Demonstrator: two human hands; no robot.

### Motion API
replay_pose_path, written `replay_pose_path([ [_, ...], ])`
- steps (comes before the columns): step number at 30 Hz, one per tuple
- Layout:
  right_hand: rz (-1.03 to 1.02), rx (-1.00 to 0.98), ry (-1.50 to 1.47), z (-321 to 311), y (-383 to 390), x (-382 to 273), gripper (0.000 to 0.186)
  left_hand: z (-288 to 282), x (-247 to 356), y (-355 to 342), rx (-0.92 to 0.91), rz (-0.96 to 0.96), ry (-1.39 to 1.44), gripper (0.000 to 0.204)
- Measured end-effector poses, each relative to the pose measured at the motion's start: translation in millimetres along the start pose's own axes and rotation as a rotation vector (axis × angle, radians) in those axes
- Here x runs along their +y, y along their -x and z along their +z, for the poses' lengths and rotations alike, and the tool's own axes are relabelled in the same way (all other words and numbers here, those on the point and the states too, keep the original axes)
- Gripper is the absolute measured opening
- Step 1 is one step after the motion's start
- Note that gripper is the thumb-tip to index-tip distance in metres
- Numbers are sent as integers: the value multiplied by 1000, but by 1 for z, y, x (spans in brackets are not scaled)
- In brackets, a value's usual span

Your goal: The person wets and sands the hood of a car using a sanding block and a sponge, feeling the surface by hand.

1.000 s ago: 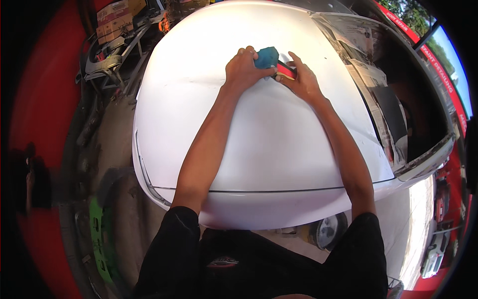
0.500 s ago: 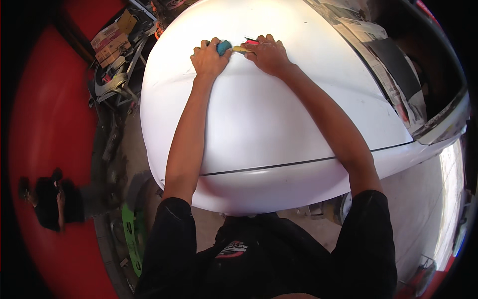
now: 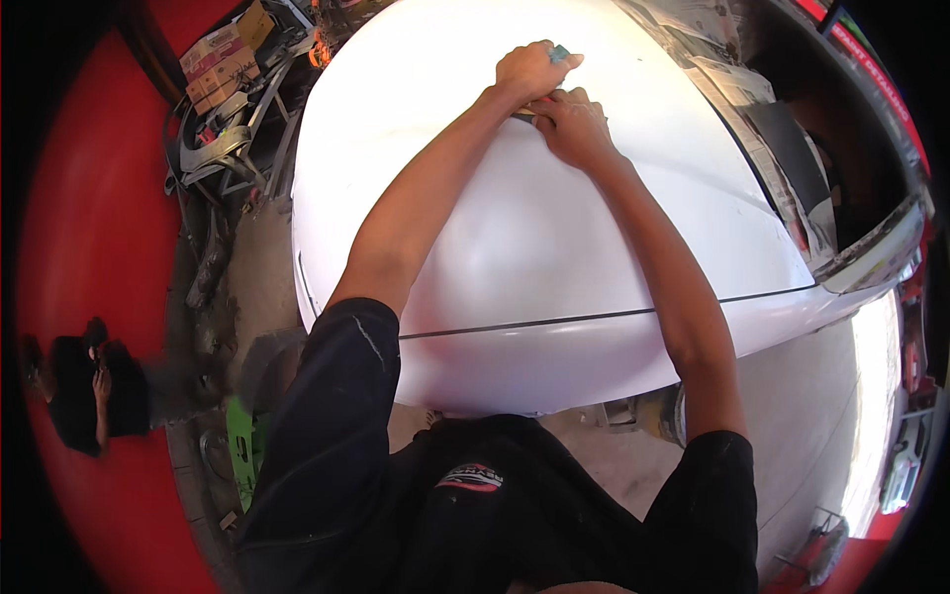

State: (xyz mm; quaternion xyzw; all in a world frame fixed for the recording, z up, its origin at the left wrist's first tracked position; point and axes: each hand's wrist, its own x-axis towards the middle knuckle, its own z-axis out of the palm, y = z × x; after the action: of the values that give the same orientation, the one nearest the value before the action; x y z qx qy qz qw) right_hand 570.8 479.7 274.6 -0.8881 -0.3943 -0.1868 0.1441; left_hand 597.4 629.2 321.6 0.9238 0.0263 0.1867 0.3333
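While both hands are over the white car hood (image 3: 554, 233), the left hand (image 3: 530, 71) is folded tightly around a teal piece (image 3: 560, 52), which shows at its two o'clock. At the left hand's five o'clock, the right hand (image 3: 575, 124) curls over a red, yellow and dark block (image 3: 525, 115), visible at its nine o'clock.

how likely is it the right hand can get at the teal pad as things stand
Probably not freely, though the hands are close: the left hand has hold of the teal pad, leaving only a small part showing, and the right hand grips a red and yellow block.
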Motion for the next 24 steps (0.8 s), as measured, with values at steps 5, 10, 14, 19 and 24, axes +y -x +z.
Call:
replay_pose_path([
  [5, -62, 13, 24, 10, -17, 25, 32, -4, -21, -12, -24, 117, -133, 65],
  [10, -92, -31, 11, 49, -116, 57, 38, -48, -123, 10, 159, -60, -220, 63],
  [14, -62, -89, -22, 85, -233, 132, 39, -51, -167, 51, 272, -140, -255, 69],
  [19, 75, -80, 82, 130, -321, 169, 41, -51, -187, 42, 361, -222, -203, 73],
  [24, -79, 39, 271, 131, -287, 164, 43, -47, -210, 21, 450, -270, -136, 82],
])
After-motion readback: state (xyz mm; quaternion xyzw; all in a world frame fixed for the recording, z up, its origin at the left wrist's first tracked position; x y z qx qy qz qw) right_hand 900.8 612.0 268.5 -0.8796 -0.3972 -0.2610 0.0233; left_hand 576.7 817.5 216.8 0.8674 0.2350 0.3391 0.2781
